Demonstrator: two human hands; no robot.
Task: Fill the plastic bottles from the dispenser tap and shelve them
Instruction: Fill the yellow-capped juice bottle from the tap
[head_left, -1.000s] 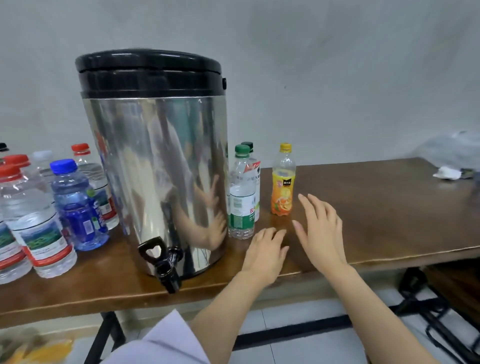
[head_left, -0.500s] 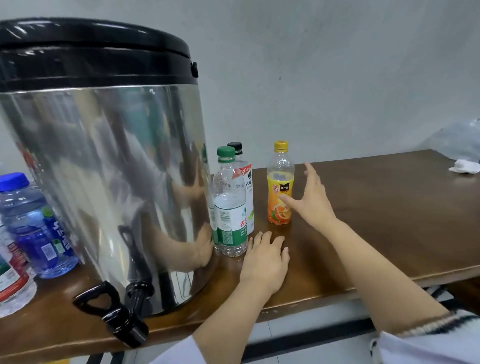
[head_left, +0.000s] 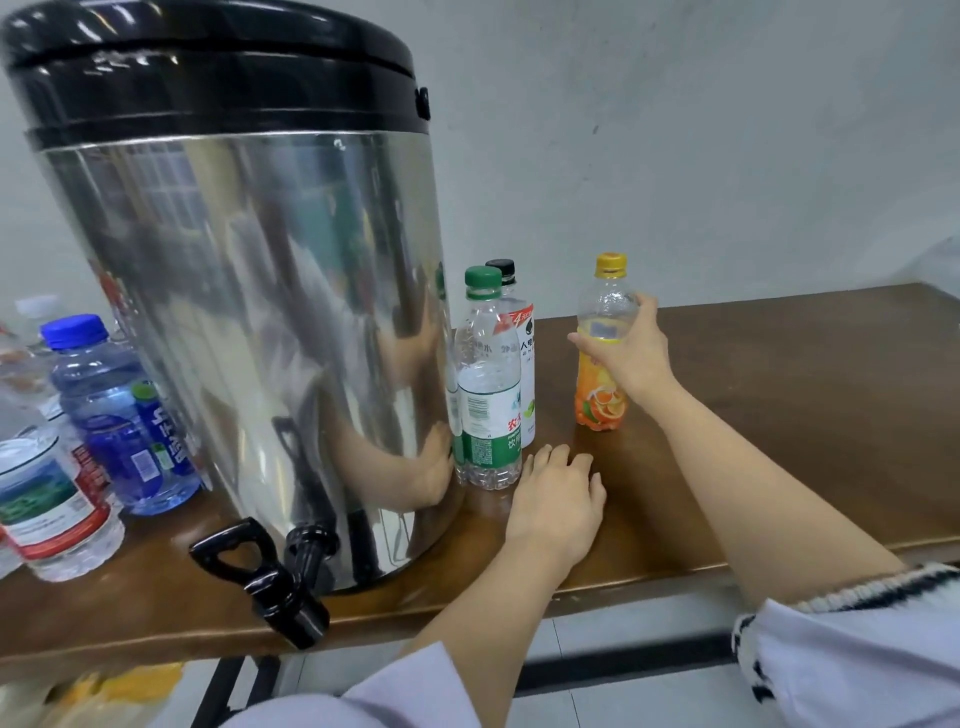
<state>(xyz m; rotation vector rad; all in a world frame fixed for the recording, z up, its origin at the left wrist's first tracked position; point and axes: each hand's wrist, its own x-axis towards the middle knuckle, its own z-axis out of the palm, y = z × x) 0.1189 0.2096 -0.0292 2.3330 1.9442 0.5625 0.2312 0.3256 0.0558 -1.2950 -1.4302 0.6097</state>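
In the head view, the right hand (head_left: 631, 353) wraps around the yellow-capped bottle (head_left: 602, 402), which stands upright on the table (head_left: 779, 415), to the right of the dispenser (head_left: 249, 312). The left hand (head_left: 558, 506) lies flat and relaxed on the table, holding nothing, just beside the green-capped bottle (head_left: 488, 405). The gripped bottle is capped, looks empty above its label and is well apart from the tap (head_left: 275, 577). Filling and shelving it both seem left to do.

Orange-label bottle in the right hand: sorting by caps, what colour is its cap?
Yellow plastic cap, head view.
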